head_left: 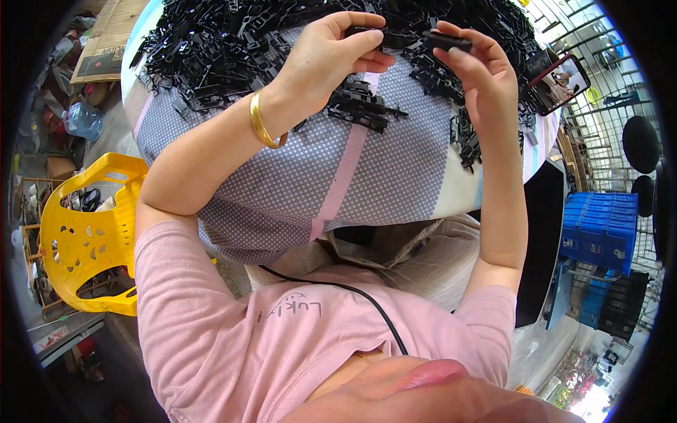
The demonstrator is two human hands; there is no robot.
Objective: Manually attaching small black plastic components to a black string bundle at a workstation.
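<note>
My left hand (331,53), with a gold bangle at its wrist, is raised over the table's far side. Its thumb and fingers pinch a small black plastic part, mostly covered by the fingers. To the right, my right hand (486,70) holds a black oblong plastic piece (449,42) between thumb and fingers. The two hands are apart. Beneath and beyond them spreads a large heap of black plastic parts (218,49). A smaller cluster of black parts (363,106) lies nearer to me, between the hands.
A grey dotted cloth with a pink stripe (282,176) covers the round table. At its right edge stands a phone (560,84) with a lit screen. A yellow plastic chair (84,240) is at the left, blue crates (599,225) at the right. A black cable (352,289) crosses my shirt.
</note>
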